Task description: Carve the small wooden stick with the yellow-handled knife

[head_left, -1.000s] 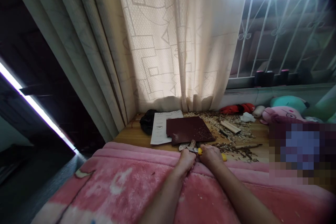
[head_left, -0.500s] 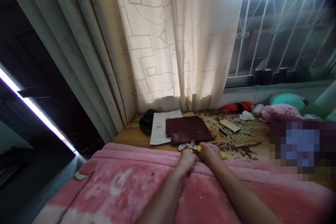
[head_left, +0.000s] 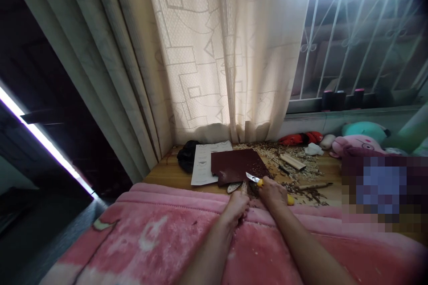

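Note:
My right hand [head_left: 273, 191] is closed round a yellow-handled knife [head_left: 288, 199]; its short blade [head_left: 251, 177] points up and left over the dark red sheet. My left hand [head_left: 236, 205] is closed on a small piece of wood [head_left: 243, 187] that sticks up from the fist, just left of the blade. Both hands rest at the far edge of a pink blanket [head_left: 160, 236] over my lap. Wood shavings [head_left: 301, 187] lie scattered on the wooden floor [head_left: 170, 171] beyond them.
A dark red sheet [head_left: 236, 164] and a white paper [head_left: 203, 162] lie ahead, a black bundle [head_left: 187, 153] to their left. A wooden stick [head_left: 293, 160], plush toys [head_left: 359, 142] and a red cloth [head_left: 301, 137] sit right. Curtains [head_left: 214, 53] and a barred window [head_left: 361, 40] rise behind.
My right hand has pushed the knife forward and up, so the blade now shows past the wood piece over the dark red sheet. My left hand stays almost still.

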### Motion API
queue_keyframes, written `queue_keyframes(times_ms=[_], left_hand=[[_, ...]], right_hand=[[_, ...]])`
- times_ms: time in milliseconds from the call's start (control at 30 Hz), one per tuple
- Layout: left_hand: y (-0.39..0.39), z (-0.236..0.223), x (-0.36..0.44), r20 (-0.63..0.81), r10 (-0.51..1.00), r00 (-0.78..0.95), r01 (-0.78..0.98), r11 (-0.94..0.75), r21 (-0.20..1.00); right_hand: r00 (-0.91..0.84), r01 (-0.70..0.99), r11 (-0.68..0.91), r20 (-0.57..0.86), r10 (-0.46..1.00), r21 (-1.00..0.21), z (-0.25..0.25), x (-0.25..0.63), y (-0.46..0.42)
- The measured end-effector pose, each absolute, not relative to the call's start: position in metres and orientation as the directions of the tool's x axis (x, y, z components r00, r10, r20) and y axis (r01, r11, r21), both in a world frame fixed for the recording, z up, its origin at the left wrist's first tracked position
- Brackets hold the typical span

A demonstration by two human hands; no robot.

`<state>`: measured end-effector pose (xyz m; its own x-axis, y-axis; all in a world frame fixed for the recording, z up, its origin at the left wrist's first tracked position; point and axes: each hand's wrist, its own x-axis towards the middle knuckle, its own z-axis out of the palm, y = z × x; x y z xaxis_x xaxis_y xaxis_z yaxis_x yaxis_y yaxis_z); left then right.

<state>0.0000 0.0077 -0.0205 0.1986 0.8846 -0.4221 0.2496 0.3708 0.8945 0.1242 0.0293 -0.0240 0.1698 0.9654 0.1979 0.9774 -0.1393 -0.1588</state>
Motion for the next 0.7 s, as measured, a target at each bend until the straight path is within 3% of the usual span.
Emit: queue_keyframes(times_ms=[333, 533, 700], left_hand=[[0.013, -0.026, -0.003, -0.446, 0.863, 0.236, 0.238, 0.393, 0.888], [0.011, -0.020, -0.004, -0.432, 0.867, 0.250, 0.214, 0.385, 0.898], [0.011, -0.019, -0.003, -0.432, 0.865, 0.255, 0.216, 0.384, 0.898]], right_hand=[[0.090, 0.987, -0.071, 0.133, 0.987, -0.143, -0.020, 0.123, 0.023], [-0.050, 0.985, 0.075, 0.161, 0.986, -0.153, -0.024, 0.122, 0.019], [-0.075, 0.985, 0.098, 0.156, 0.985, -0.145, -0.025, 0.122, 0.017]])
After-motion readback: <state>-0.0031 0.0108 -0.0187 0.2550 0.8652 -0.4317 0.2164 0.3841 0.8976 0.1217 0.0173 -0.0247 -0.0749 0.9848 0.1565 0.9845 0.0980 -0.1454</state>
